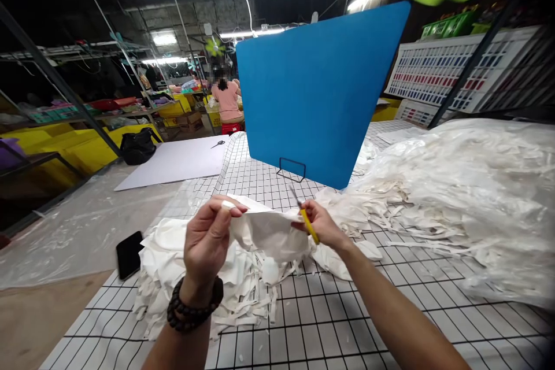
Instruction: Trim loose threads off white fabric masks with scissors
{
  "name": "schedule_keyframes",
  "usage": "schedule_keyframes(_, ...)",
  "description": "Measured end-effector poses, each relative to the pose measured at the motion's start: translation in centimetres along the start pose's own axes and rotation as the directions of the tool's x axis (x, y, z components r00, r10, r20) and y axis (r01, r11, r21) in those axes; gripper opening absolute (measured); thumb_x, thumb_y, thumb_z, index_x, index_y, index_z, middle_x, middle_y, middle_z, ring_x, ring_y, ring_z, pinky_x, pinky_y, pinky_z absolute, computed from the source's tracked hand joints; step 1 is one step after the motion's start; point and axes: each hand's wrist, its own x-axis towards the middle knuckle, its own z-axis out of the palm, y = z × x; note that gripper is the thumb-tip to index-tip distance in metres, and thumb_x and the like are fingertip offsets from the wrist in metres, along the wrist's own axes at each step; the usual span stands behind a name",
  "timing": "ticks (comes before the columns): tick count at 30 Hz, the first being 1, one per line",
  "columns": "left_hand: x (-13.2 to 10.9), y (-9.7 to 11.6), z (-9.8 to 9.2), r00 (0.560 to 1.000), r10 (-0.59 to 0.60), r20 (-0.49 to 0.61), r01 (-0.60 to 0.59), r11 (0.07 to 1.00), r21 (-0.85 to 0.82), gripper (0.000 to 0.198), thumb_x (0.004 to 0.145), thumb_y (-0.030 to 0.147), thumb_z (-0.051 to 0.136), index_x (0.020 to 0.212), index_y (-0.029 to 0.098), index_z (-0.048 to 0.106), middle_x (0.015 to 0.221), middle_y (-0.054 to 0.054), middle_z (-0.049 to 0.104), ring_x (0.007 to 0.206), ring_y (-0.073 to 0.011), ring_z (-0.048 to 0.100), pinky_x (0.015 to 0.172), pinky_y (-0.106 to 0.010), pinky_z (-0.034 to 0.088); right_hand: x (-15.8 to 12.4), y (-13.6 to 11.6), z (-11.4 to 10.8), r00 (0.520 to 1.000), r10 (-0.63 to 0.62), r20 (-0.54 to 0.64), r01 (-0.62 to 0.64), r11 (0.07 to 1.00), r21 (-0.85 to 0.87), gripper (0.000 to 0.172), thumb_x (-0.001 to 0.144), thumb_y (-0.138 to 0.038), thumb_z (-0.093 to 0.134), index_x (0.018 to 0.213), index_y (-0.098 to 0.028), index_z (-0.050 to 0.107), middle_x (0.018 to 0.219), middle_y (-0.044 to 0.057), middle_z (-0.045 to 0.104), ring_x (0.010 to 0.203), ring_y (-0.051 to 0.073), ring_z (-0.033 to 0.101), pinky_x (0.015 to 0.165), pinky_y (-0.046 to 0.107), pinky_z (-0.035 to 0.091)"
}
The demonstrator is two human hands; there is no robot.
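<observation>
At the centre of the frame, a white fabric piece (273,234) is stretching between the two hands, above the grid-patterned worktop (312,318). The left hand (206,240), with a dark beaded bracelet (193,303) circling its wrist, is pinching the fabric between thumb and fingers. The right hand (323,225) is gripping yellow-handled scissors (309,225), blades pointing upward, while its fingertips are meeting the fabric's other end. Below and left of centre, a heap of white fabric pieces (173,283) is lying on the worktop, with a black smartphone (129,255) resting just beside it. Along the right of the frame, clear plastic (485,167) is covering a larger white pile. A blue board (321,92) is standing upright behind the hands; in the upper middle, a co-worker in pink (227,103) is facing away.
</observation>
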Motion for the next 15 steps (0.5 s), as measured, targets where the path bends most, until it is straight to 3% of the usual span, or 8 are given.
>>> schedule_keyframes(4, -0.1, 0.2, -0.7, 0.998, 0.011, -0.063, -0.012, 1.0, -0.026, 0.019, 0.089, 0.023, 0.055, 0.074, 0.015, 0.064, 0.074, -0.005, 0.055, 0.074, -0.0167, 0.053, 0.068, -0.026, 0.042, -1.6, -3.3, -3.7, 0.979, -0.123, -0.165, 0.117, 0.992, -0.044, 0.051, 0.062, -0.042, 0.085, 0.09, -0.025, 0.046, 0.09, -0.003, 0.057, 0.077, 0.015, 0.056, 0.069, 0.028, 0.051)
schedule_keyframes(6, -1.8, -1.0, -1.0, 0.993, -0.088, -0.082, 0.084, 0.995, -0.052, 0.02, 0.087, 0.026, 0.054, 0.069, 0.016, 0.058, 0.069, -0.004, 0.051, 0.07, -0.0161, 0.049, 0.062, -0.025, 0.04, -3.8, -4.3, -4.5, 0.961, -0.178, -0.211, 0.148, 0.977, -0.151, 0.044, 0.068, -0.038, 0.081, 0.092, -0.026, 0.047, 0.091, 0.0, 0.057, 0.079, 0.017, 0.056, 0.068, 0.028, 0.049)
schedule_keyframes(8, -4.3, -2.8, -1.6, 0.967, -0.227, -0.111, 0.227, 0.974, -0.015, 0.024, 0.085, 0.03, 0.051, 0.064, 0.018, 0.048, 0.065, -0.002, 0.045, 0.065, -0.0153, 0.044, 0.059, -0.025, 0.038, -6.7, -4.4, -4.7, 0.972, -0.157, -0.174, 0.107, 0.958, -0.267, 0.035, 0.074, -0.038, 0.075, 0.092, -0.025, 0.049, 0.089, 0.001, 0.058, 0.077, 0.018, 0.056, 0.065, 0.029, 0.049)
schedule_keyframes(11, -9.0, -5.7, -3.1, 0.883, -0.431, -0.185, 0.464, 0.86, 0.213, 0.03, 0.084, 0.038, 0.042, 0.06, 0.021, 0.036, 0.062, 0.001, 0.037, 0.06, -0.0148, 0.039, 0.057, -0.027, 0.038, -11.3, -2.9, -4.6, 0.995, 0.095, 0.003, -0.089, 0.946, -0.311, 0.03, 0.075, -0.035, 0.073, 0.088, -0.024, 0.049, 0.081, -0.001, 0.057, 0.071, 0.016, 0.054, 0.061, 0.028, 0.047)
schedule_keyframes(13, -12.1, -7.0, -4.2, 0.823, -0.528, -0.206, 0.567, 0.749, 0.342, 0.031, 0.085, 0.039, 0.042, 0.059, 0.022, 0.037, 0.06, 0.002, 0.035, 0.057, -0.0145, 0.038, 0.055, -0.026, 0.037, -13.7, -1.0, -4.7, 0.948, 0.292, 0.124, -0.247, 0.925, -0.289, 0.032, 0.071, -0.033, 0.077, 0.085, -0.023, 0.049, 0.079, -0.003, 0.057, 0.069, 0.014, 0.054, 0.062, 0.027, 0.047)
schedule_keyframes(15, -14.5, -7.5, -5.2, 0.768, -0.605, -0.209, 0.629, 0.653, 0.422, 0.032, 0.083, 0.037, 0.049, 0.057, 0.021, 0.042, 0.057, 0.003, 0.037, 0.056, -0.0147, 0.038, 0.054, -0.026, 0.035, -15.4, 0.9, -5.1, 0.9, 0.409, 0.149, -0.365, 0.896, -0.251, 0.036, 0.068, -0.032, 0.079, 0.083, -0.022, 0.048, 0.078, -0.004, 0.058, 0.071, 0.014, 0.056, 0.066, 0.027, 0.048)
